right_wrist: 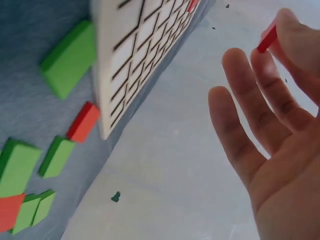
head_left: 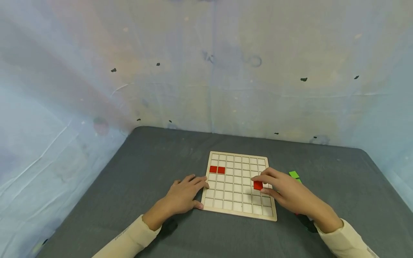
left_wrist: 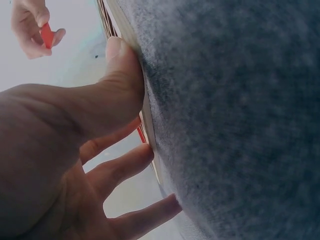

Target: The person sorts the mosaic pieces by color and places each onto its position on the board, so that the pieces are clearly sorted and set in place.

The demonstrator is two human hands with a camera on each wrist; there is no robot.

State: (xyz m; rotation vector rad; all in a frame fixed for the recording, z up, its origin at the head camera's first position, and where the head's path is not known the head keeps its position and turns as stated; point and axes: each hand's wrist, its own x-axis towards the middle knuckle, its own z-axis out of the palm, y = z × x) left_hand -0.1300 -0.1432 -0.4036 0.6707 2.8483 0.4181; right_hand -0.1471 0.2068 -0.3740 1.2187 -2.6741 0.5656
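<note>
A wooden grid board [head_left: 228, 187] lies flat on the dark table. My right hand [head_left: 290, 191] is over its right side and pinches a red square tile [head_left: 258, 185] between thumb and fingertips. The same tile [right_wrist: 268, 39] shows edge-on in the right wrist view, with the other fingers extended. Two red tiles, one [head_left: 213, 169] in the left column and one [head_left: 221, 170] beside it, sit in the same row. My left hand [head_left: 184, 197] rests at the board's left edge, fingers spread and touching the rim, thumb near the front corner.
Loose green tiles [right_wrist: 70, 60] and red tiles [right_wrist: 84, 121] lie on the table right of the board, partly hidden by my right arm in the head view. A pale printed sheet [head_left: 226, 71] hangs behind the grey table [head_left: 161, 150].
</note>
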